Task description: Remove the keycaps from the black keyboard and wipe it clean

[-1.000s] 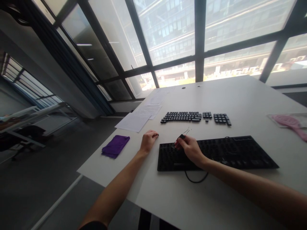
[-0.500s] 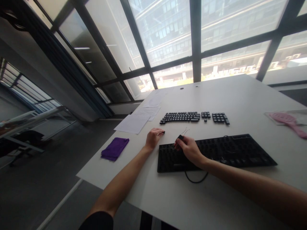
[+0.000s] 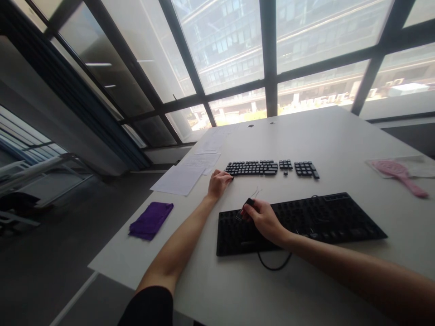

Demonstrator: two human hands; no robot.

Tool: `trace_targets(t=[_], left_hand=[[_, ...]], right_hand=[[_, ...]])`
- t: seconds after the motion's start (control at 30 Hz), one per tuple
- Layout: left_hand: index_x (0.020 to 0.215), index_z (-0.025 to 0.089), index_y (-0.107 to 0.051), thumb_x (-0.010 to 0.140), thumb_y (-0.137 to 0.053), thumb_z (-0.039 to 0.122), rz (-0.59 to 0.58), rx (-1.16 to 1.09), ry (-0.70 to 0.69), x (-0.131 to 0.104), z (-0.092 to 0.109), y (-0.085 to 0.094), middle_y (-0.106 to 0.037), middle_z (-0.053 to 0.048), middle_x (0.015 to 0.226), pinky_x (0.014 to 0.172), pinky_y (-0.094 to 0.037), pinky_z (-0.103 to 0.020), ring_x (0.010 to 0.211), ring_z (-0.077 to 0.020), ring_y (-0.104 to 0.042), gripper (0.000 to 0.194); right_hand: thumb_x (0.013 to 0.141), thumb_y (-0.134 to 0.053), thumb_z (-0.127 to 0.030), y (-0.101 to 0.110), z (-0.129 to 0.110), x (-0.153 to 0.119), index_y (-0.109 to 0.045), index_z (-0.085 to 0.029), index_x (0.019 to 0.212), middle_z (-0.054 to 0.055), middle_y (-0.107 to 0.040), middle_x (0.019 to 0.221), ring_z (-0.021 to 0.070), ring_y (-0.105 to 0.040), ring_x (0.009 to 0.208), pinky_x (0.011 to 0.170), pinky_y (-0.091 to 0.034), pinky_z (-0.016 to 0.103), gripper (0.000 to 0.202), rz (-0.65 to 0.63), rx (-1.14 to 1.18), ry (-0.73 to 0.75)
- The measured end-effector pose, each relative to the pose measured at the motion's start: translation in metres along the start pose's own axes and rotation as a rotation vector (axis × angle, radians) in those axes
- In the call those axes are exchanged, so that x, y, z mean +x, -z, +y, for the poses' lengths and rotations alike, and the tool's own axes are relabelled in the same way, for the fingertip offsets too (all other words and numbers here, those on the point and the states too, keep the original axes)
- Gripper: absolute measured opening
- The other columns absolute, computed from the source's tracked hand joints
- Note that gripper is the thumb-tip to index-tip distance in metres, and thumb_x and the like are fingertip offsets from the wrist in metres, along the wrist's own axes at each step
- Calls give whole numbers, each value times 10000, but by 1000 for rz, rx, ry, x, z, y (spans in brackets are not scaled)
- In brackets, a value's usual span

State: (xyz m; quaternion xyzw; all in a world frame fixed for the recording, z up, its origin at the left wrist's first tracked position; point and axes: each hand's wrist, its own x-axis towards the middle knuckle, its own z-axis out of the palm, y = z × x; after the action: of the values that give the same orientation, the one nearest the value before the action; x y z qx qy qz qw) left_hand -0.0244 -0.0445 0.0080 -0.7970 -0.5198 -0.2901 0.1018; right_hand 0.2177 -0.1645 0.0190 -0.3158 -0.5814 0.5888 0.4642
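Left hand, pinching a keycap beyond the keyboard, is risking jostling close-set keys; right hand is gripping a puller.

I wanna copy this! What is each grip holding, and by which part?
The right grip holds a thin metal wire tool by its black handle. The left grip pinches a small black piece; exactly where is unclear.

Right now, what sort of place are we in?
Probably an office or a workroom, though I can't be sure: there's a big white table, a computer keyboard on it, and tall windows beyond.
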Motion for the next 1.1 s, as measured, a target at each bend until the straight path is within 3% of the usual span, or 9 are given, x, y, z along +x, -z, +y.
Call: trace_targets(t=[0.57,0.77,0.87,0.97,1.1], left_hand=[[919,230,-771,797,-722,121,44,25,82,1,-1,-2,-681,-71,976,909,-487,-404,982,-263,-532,171],[982,214,-747,815,-706,140,85,12,107,-2,10,13,-678,-79,979,915,-489,-412,978,-258,-550,187],[1018,205,-725,883,-633,169,119,-5,107,-7,29,29,-682,-73,986,928,-474,-401,966,-237,-574,168],[1048,209,-704,937,-546,182,131,-110,103,-16,63,47,-692,-54,955,894,-478,-375,906,-211,-591,195],[989,215,-693,929,-547,169,-23,-267,87,-42,119,71,-685,-34,884,792,-491,-335,821,-190,-600,165]], right_hand=[[877,-596,-406,1,0,1,-661,-163,737,40,-678,675,179,-610,615,545,-472,271,287,-23,10,-17],[842,-624,-429,1,-3,3,-650,-157,747,47,-684,704,164,-606,601,522,-465,261,290,23,89,-52],[824,-637,-438,4,-12,6,-634,-151,757,48,-675,704,152,-595,589,511,-451,251,295,58,169,-97],[827,-638,-444,13,-23,10,-626,-144,788,45,-663,695,139,-576,572,514,-438,247,303,40,178,-77],[855,-632,-420,36,-32,11,-627,-159,893,21,-655,672,139,-558,560,533,-434,257,264,-1,41,62]])
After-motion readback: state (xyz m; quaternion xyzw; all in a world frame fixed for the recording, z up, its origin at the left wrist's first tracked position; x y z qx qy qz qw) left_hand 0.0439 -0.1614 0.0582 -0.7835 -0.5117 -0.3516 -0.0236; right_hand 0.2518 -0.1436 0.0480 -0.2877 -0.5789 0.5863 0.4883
